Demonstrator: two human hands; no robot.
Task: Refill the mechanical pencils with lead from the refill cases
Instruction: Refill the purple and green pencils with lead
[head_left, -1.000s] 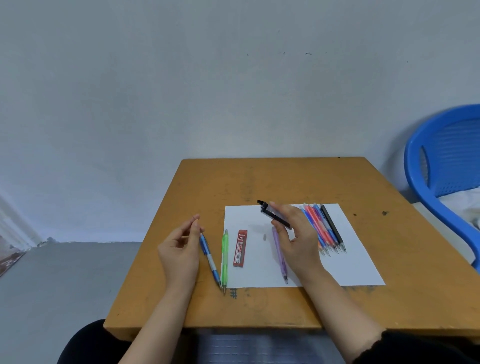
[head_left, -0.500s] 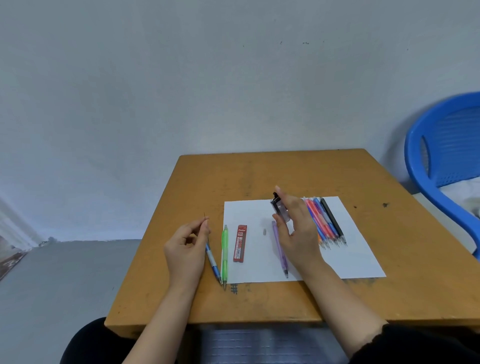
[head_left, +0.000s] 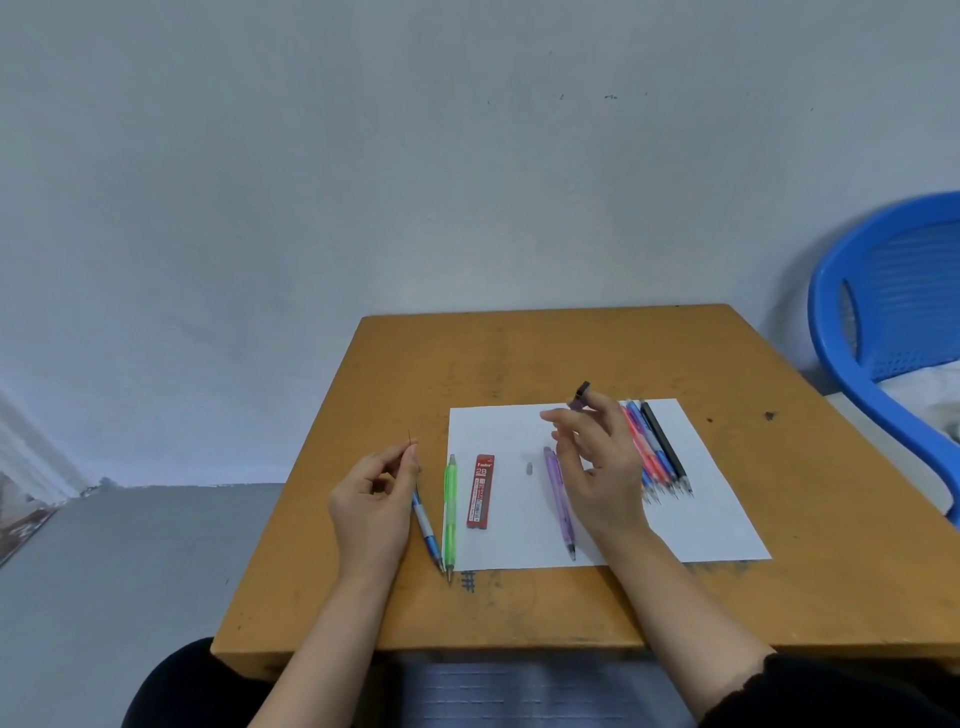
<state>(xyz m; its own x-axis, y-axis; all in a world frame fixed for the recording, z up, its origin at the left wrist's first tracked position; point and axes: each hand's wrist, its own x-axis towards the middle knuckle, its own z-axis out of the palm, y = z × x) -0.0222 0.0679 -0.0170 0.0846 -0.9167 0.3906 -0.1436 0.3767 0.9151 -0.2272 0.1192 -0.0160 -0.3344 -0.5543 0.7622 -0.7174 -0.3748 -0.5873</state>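
My left hand pinches a thin pencil lead that points upward, just left of a blue pencil and a green pencil lying on the table. A red 2B refill case lies on the white paper. My right hand holds a dark refill case upright above the paper. A purple pencil lies beside that hand, with a small grey cap to its left. Several pencils lie in a row to the right.
The orange wooden table stands against a pale wall. A blue plastic chair is at the right with something white on its seat. Grey floor lies to the left. My dark-clothed lap is below the table's front edge.
My right hand turned the dark refill case from lying slanted to upright and raised it. My left hand lifted off the blue pencil, now pinching a lead that sticks upward.
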